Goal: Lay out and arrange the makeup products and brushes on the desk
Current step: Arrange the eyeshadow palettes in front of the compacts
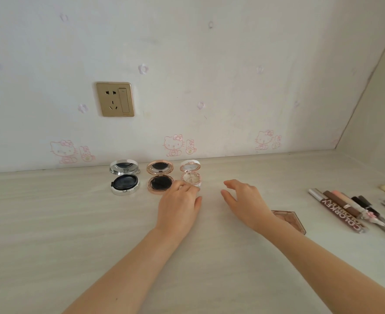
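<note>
Where pale desk (51, 223) meets wall (209, 53), gold socket (115, 99), open compacts (160, 177)

Three open compacts sit in a row at the wall (209, 64), lids up. Left to right: silver compact (124, 180), gold compact (160, 178), white compact (191, 173), close but apart. Your left hand (179, 206) is in front of the gold and white ones. Its fingers (184, 187) curl against the white compact's front edge, grip unclear. Your right hand (245, 200) hovers just right of it, fingers loosely bent, holding nothing. A brown palette (294, 219) lies on the surface (51, 223), partly hidden under your right wrist. Far right: tubes and pens (341, 211) side by side, some blurred. A socket (115, 99) is on the wall above the silver compact.
</note>
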Motion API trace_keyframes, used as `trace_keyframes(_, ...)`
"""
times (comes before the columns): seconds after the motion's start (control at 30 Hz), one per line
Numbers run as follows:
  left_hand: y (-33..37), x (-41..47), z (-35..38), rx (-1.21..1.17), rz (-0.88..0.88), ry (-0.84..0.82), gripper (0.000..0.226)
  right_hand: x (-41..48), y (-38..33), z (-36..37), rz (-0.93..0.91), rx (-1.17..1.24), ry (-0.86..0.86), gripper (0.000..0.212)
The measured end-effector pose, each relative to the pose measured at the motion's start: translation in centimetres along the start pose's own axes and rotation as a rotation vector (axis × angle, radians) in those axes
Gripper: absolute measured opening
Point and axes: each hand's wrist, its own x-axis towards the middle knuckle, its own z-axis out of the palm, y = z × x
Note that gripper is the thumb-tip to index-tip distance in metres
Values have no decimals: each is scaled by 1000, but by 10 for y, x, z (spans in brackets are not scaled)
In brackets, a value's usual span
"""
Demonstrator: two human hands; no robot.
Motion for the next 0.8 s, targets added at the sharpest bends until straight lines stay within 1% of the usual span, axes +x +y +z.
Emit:
trace_keyframes(0.07,16,-6,-4,-44,-2,-6,22,-13,9,-13,1,-45,10,42)
trace_keyframes(0.23,56,-16,-3,-130,23,-116,33,-43,36,-43,68,-119,44,40)
trace_keyframes(0.4,96,-21,7,-210,30,-199,36,-66,62,-63,140,-167,82,39)
trace_keyframes(0.53,120,-20,21,-262,13,-271,39,-75,83,-69,183,-208,82,41)
trace_keyframes(0.67,134,-16,32,-263,0,-318,43,-76,95,-69,220,-262,3,42)
trace_keyframes(0.8,141,-14,41,-208,-2,-337,52,-73,99,-66,216,-205,30,31)
